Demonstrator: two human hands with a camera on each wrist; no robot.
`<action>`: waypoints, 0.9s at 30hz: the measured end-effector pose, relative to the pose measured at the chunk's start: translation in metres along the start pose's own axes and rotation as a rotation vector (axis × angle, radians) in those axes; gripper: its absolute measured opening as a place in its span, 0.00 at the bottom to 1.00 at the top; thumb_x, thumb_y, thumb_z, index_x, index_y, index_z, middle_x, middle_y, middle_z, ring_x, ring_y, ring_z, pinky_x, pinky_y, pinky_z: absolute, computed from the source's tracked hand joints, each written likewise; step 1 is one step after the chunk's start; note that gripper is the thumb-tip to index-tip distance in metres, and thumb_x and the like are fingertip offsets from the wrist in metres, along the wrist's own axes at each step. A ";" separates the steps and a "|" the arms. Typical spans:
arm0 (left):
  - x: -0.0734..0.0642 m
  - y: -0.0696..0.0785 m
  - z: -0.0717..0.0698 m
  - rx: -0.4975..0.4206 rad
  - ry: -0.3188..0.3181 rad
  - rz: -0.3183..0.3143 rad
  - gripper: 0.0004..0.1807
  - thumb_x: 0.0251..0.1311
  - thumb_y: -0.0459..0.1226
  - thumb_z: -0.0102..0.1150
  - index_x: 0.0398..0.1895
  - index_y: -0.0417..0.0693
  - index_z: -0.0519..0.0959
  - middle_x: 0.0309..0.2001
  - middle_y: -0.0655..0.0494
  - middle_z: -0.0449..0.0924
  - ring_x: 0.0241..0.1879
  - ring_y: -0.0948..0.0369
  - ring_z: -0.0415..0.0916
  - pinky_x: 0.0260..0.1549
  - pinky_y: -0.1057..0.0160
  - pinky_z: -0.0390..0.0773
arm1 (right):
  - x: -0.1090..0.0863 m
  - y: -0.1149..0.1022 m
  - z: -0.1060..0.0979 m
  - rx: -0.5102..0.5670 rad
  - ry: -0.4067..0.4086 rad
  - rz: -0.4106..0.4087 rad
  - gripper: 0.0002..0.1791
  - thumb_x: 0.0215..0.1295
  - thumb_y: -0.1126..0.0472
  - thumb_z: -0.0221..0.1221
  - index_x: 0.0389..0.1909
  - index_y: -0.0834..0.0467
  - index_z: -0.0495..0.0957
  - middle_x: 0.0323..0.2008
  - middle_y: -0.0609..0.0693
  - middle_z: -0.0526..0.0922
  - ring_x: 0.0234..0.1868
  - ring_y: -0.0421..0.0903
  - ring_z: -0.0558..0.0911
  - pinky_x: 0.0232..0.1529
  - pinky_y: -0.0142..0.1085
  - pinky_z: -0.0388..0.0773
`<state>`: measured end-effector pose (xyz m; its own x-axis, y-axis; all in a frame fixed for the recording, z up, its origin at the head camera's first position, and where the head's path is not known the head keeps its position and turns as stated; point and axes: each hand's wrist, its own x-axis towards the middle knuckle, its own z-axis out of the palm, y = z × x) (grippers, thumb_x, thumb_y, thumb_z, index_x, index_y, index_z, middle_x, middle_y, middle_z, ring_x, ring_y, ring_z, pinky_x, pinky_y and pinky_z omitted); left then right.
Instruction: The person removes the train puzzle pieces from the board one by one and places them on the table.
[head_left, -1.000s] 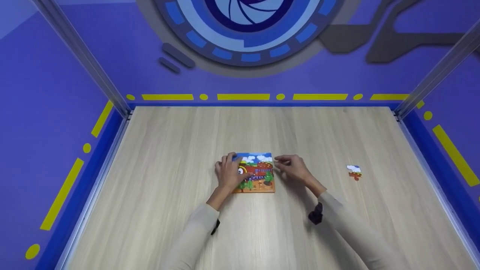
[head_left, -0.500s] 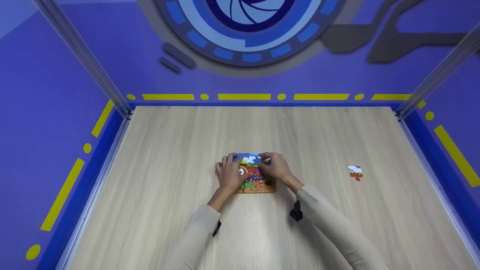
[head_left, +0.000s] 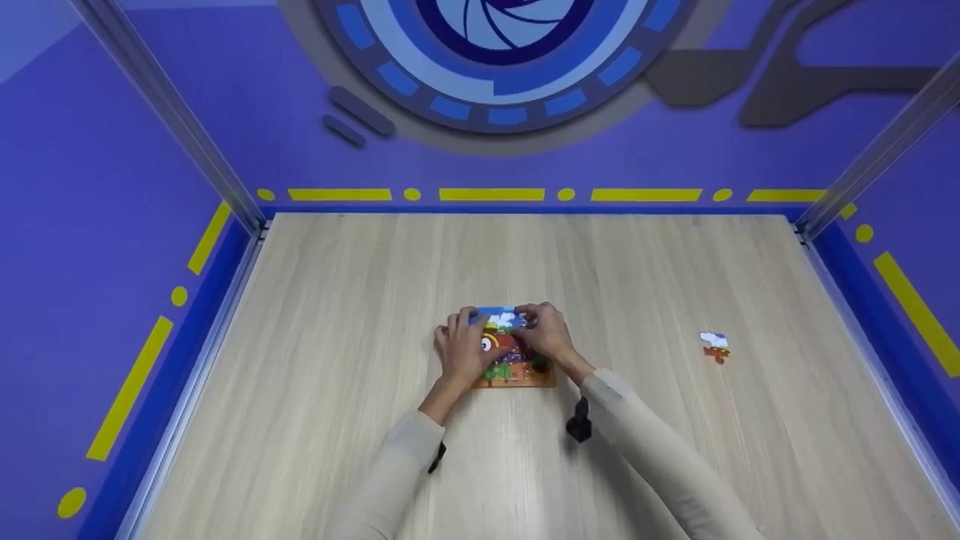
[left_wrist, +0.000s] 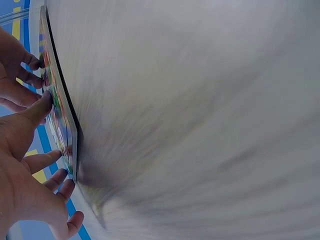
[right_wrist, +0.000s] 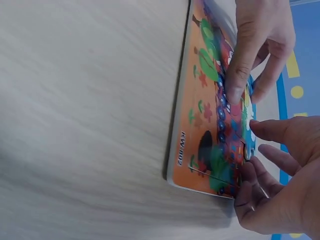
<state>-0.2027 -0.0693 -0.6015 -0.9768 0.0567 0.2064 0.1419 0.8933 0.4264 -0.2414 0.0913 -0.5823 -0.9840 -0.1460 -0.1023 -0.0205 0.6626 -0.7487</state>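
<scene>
A colourful jigsaw puzzle (head_left: 519,376) with a cartoon picture lies on the table, near the middle in the head view. My left hand (head_left: 460,349) spreads over its left side, thumb pressing on the picture and fingertips along the far-left edge. From the right, my right hand (head_left: 550,331) reaches over the upper right corner. In the right wrist view its bent fingers (right_wrist: 250,172) and thumb pinch a puzzle piece (right_wrist: 246,150) there, mostly hidden, with a dark gap showing beside it. The left thumb shows near the right hand in this view.
Farther right on the wooden table (head_left: 637,277) lies a loose puzzle portion (head_left: 716,347), white above and reddish below. Blue panels (head_left: 480,169) with yellow dashes wall in the back and sides. Metal posts (head_left: 187,127) stand at the corners.
My right hand has moved left from beside the puzzle onto its upper right corner, and has shifted only slightly in the last half second. My left hand stays on the puzzle.
</scene>
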 end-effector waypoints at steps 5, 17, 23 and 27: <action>0.000 0.000 0.001 -0.002 0.020 0.009 0.37 0.49 0.56 0.77 0.60 0.47 0.82 0.62 0.45 0.74 0.57 0.46 0.69 0.54 0.41 0.65 | 0.000 0.002 0.006 -0.074 0.029 -0.012 0.21 0.66 0.65 0.66 0.59 0.63 0.81 0.48 0.61 0.79 0.45 0.53 0.81 0.50 0.48 0.81; -0.001 0.003 0.000 -0.013 -0.018 -0.012 0.38 0.50 0.56 0.76 0.62 0.46 0.81 0.64 0.44 0.73 0.59 0.46 0.68 0.56 0.40 0.64 | 0.000 0.004 0.005 0.014 0.052 0.032 0.17 0.67 0.67 0.64 0.57 0.59 0.81 0.46 0.59 0.81 0.44 0.51 0.81 0.49 0.45 0.80; 0.000 0.001 0.001 0.002 -0.031 -0.020 0.40 0.48 0.57 0.76 0.63 0.48 0.80 0.65 0.45 0.73 0.59 0.46 0.68 0.56 0.41 0.64 | 0.001 0.004 0.003 0.096 0.070 0.012 0.13 0.69 0.68 0.63 0.52 0.59 0.82 0.42 0.57 0.86 0.40 0.49 0.82 0.46 0.42 0.80; 0.001 0.000 0.001 0.020 -0.046 -0.030 0.40 0.49 0.57 0.75 0.64 0.49 0.80 0.65 0.46 0.73 0.60 0.47 0.68 0.56 0.41 0.64 | 0.001 0.003 0.001 0.132 0.076 -0.005 0.11 0.70 0.69 0.61 0.51 0.60 0.83 0.40 0.58 0.85 0.39 0.49 0.82 0.45 0.41 0.79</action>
<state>-0.2033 -0.0690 -0.6019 -0.9870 0.0502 0.1529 0.1101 0.9035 0.4143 -0.2423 0.0926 -0.5857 -0.9946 -0.0897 -0.0523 -0.0068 0.5592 -0.8290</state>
